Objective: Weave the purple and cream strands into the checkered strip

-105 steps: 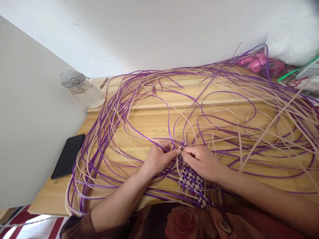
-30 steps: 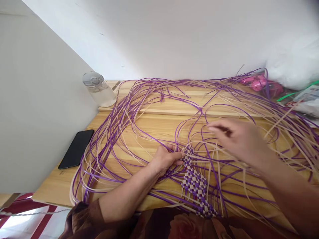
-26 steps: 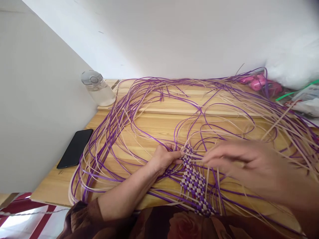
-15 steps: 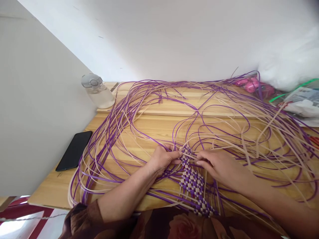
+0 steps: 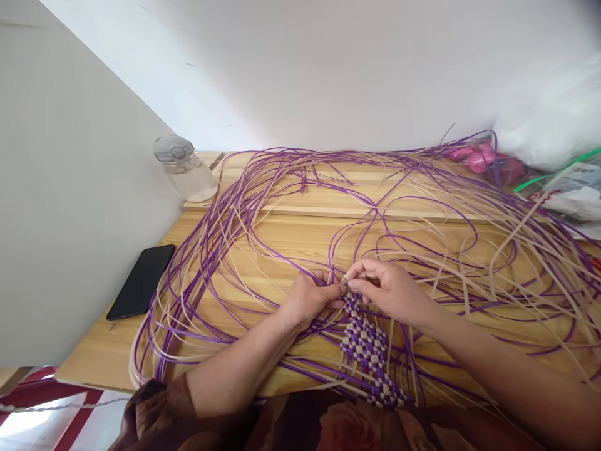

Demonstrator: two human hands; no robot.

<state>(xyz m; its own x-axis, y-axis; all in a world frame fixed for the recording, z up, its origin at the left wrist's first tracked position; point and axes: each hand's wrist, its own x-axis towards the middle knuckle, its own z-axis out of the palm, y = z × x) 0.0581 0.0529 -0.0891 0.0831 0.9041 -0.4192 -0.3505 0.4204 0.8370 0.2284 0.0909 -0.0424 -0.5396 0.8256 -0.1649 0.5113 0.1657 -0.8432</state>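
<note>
A woven piece [image 5: 364, 341] in purple and beige checks runs from the table's front edge up to my hands. At its upper left edge, my left hand [image 5: 312, 297] pinches it between thumb and fingers. My right hand [image 5: 387, 291] is closed at the top end, its fingertips meeting those of the left on a beige strand. Fingers cover the exact spot where the strand enters the weave. Long purple and beige strands [image 5: 188, 282] fan out from the piece in wide loops on both sides and behind.
A black phone [image 5: 141, 282] lies at the table's left edge. Behind it stands a clear bottle [image 5: 185, 169] with a grey lid. Pink items [image 5: 479, 156] and plastic bags [image 5: 573, 188] sit at the back right. A wall rises behind the wooden table [image 5: 94, 357].
My right hand has moved left and slightly up, from the right side of the weave to its top beside my left hand. The left hand has stayed almost in place.
</note>
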